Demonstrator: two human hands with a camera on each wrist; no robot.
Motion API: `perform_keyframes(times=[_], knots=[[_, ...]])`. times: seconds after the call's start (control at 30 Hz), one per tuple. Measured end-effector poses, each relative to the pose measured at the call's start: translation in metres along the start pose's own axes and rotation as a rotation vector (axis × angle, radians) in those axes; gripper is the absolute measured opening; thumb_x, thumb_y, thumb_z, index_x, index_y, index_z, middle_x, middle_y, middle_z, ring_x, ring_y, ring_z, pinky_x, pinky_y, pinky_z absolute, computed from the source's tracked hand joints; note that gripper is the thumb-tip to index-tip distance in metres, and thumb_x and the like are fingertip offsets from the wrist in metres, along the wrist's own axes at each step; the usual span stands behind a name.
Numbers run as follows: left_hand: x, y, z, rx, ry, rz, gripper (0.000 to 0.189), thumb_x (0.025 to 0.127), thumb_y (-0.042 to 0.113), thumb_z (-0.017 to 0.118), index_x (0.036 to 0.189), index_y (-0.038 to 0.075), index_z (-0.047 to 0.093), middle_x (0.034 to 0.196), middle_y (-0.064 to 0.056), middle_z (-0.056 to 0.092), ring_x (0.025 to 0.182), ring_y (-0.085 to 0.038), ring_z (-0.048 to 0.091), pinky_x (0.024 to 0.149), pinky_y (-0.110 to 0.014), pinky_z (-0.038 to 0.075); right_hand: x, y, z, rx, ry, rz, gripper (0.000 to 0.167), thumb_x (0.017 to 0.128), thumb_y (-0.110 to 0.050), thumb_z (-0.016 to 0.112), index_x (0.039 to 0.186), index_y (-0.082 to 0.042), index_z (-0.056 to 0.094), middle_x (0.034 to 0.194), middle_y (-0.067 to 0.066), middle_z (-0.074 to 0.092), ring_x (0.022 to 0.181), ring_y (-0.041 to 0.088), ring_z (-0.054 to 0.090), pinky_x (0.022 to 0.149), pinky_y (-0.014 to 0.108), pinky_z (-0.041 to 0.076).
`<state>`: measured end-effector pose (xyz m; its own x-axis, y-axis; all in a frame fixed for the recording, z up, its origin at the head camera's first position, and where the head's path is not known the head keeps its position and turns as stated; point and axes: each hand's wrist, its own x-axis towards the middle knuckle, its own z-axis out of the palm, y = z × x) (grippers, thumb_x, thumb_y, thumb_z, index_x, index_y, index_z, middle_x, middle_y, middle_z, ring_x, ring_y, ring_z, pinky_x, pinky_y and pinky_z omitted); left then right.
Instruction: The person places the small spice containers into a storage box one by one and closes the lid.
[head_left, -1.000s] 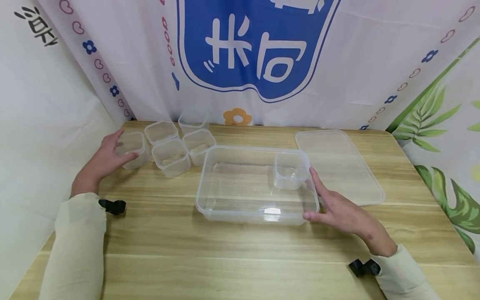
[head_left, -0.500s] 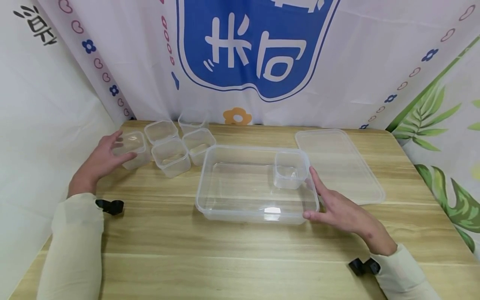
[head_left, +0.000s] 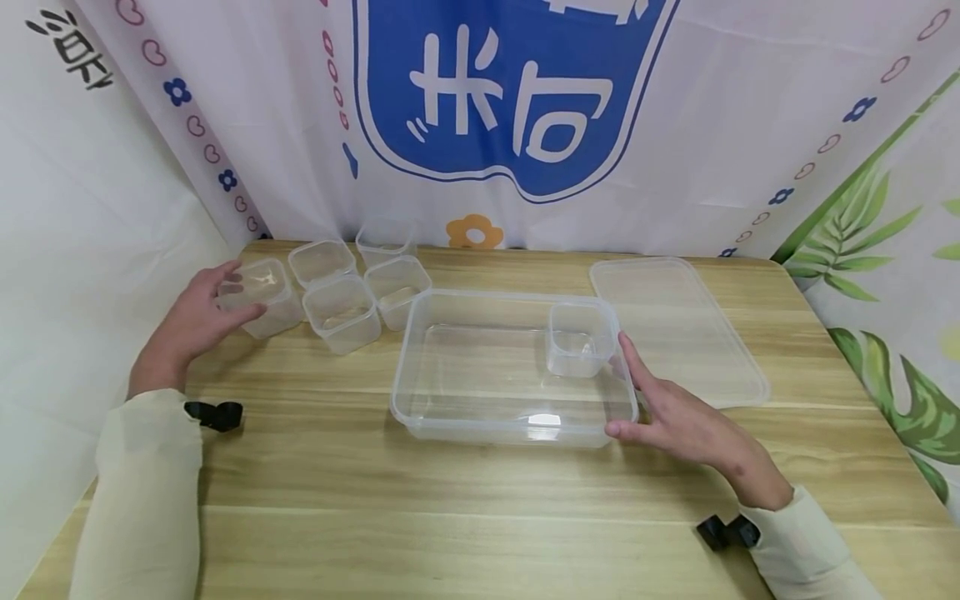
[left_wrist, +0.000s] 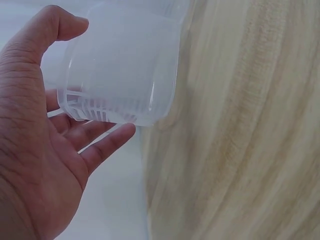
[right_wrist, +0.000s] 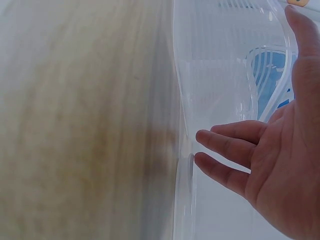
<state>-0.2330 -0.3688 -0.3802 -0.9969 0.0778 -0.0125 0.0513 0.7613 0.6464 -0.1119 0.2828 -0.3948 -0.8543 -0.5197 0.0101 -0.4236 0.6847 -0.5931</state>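
Note:
At the left of the table, my left hand point(head_left: 193, 315) holds a small clear plastic container point(head_left: 274, 310) between thumb and fingers, and the container leans toward that hand. In the left wrist view the thumb is bent over one side of this container point(left_wrist: 125, 65) and the fingers lie along its other side and end. My right hand point(head_left: 682, 423) is spread against the right end of a large clear plastic box point(head_left: 480, 432), thumb at the near corner and a finger along the end wall. One small container point(head_left: 577, 363) sits inside the box, in its far right part.
Several more small clear containers point(head_left: 343, 333) stand grouped between my left hand and the box. A flat clear lid point(head_left: 686, 342) lies behind and right of the box on the wooden table point(head_left: 450, 517). Printed fabric point(head_left: 660, 200) hangs along the table's back edge.
My left hand has shifted slightly left, and the small container in it has gone from upright to leaning left. The right hand and the large box stay in place.

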Motion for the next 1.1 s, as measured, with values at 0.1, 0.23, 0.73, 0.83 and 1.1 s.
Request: perform_keyframes(times=[0.1, 0.23, 0.73, 0.83, 1.1], knots=[[-0.002, 0.003, -0.002, -0.003, 0.021, 0.011, 0.098, 0.097, 0.049, 0.069, 0.166, 0.011, 0.011, 0.154, -0.032, 0.033, 0.140, -0.056, 0.029, 0.105, -0.075, 0.028, 0.000, 0.001, 0.000, 0.000, -0.001, -0.001, 0.114, 0.096, -0.040, 0.074, 0.164, -0.019, -0.016, 0.162, 0.032, 0.020, 0.141, 0.046, 0.038, 0.110, 0.063, 0.034], [-0.004, 0.007, -0.006, 0.001, 0.051, 0.034, 0.097, 0.096, 0.048, 0.070, 0.166, 0.011, 0.014, 0.152, -0.032, 0.036, 0.139, -0.055, 0.032, 0.105, -0.074, 0.029, 0.000, 0.000, 0.000, -0.001, 0.000, 0.000, 0.114, 0.096, -0.041, 0.074, 0.164, -0.020, -0.015, 0.161, 0.032, 0.022, 0.140, 0.046, 0.040, 0.110, 0.062, 0.035], [-0.013, 0.031, -0.021, 0.017, 0.208, 0.080, 0.089, 0.094, 0.045, 0.075, 0.164, 0.016, 0.028, 0.144, -0.022, 0.048, 0.121, -0.038, 0.048, 0.088, -0.019, 0.039, 0.000, 0.001, 0.000, -0.004, 0.004, -0.006, 0.115, 0.095, -0.041, 0.075, 0.164, -0.020, -0.015, 0.160, 0.033, 0.024, 0.139, 0.047, 0.040, 0.109, 0.063, 0.036], [-0.012, 0.038, -0.022, 0.018, 0.216, 0.099, 0.087, 0.094, 0.043, 0.075, 0.163, 0.014, 0.030, 0.144, -0.022, 0.048, 0.123, -0.037, 0.047, 0.089, -0.021, 0.040, 0.000, 0.000, -0.001, -0.003, 0.004, -0.007, 0.115, 0.095, -0.041, 0.074, 0.164, -0.020, -0.015, 0.160, 0.033, 0.024, 0.140, 0.047, 0.040, 0.109, 0.063, 0.035], [-0.012, 0.063, -0.021, 0.025, 0.190, 0.101, 0.088, 0.094, 0.045, 0.075, 0.164, 0.017, 0.029, 0.152, -0.024, 0.041, 0.128, -0.043, 0.045, 0.103, -0.050, 0.045, 0.000, 0.000, -0.001, -0.006, 0.003, -0.006, 0.114, 0.096, -0.041, 0.074, 0.164, -0.020, -0.015, 0.159, 0.033, 0.025, 0.139, 0.047, 0.041, 0.109, 0.064, 0.036]])
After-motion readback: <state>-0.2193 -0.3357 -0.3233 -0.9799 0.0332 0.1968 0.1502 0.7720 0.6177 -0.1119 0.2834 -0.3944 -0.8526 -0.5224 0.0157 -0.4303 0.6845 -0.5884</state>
